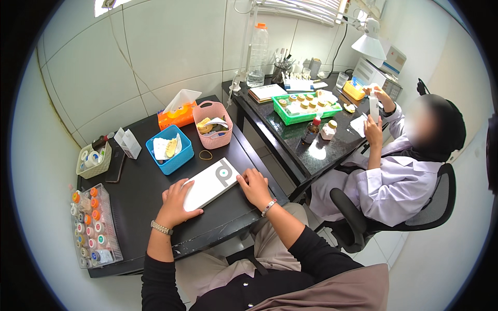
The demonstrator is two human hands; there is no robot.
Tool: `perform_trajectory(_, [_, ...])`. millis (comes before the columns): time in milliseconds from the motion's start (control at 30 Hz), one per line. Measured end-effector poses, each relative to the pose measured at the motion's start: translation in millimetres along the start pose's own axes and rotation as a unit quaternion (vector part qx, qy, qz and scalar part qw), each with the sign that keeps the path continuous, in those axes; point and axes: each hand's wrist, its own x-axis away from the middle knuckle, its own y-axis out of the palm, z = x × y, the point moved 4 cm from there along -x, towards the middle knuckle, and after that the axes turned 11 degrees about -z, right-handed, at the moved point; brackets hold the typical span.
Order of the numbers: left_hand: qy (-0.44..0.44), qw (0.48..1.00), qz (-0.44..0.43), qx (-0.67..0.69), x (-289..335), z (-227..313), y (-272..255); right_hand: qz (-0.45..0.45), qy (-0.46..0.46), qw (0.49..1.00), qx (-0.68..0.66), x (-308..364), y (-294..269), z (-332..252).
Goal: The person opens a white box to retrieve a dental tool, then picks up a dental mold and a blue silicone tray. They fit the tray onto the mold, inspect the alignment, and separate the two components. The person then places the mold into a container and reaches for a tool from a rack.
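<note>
A flat, long white box (208, 187) with a grey printed mark lies on the black table in front of me. My left hand (176, 201) grips its left end, the thumb along the near edge and the fingers over the far side. At the opposite end, my right hand (253, 187) curls its fingers against the box's right edge. Just beyond the box a tan rubber band (206, 155) rests on the table. A blue basket (174, 165) with a yellowish dental cast and white paper stands behind my left hand.
A pink basket (215, 141) and an orange tissue pack (176, 116) stand farther back. Left are a clear rack of small jars (116, 233), a phone (115, 166) and a green basket (98, 171). Rightward, a co-worker (399, 171) sits at another table (290, 150), holding a white object.
</note>
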Motion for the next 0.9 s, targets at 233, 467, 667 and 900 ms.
perform_trajectory(233, [-0.002, 1.000, 0.000, -0.017, 0, 3, 1, 0.015, 0.009, 1.000, 0.022, -1, 1, -1])
perform_trajectory(467, [-0.004, 0.999, -0.002, -0.033, 0, 3, 2, 0.021, -0.011, 0.999, 0.028, -1, 2, -1])
perform_trajectory(667, [-0.006, 0.999, -0.040, 0.000, 0, -2, -1, 0.003, -0.019, 1.000, 0.010, 0, -3, -3])
perform_trajectory(900, [0.025, 0.999, -0.029, 0.013, 1, -4, -2, -0.023, -0.085, 0.996, -0.004, 6, -9, -6])
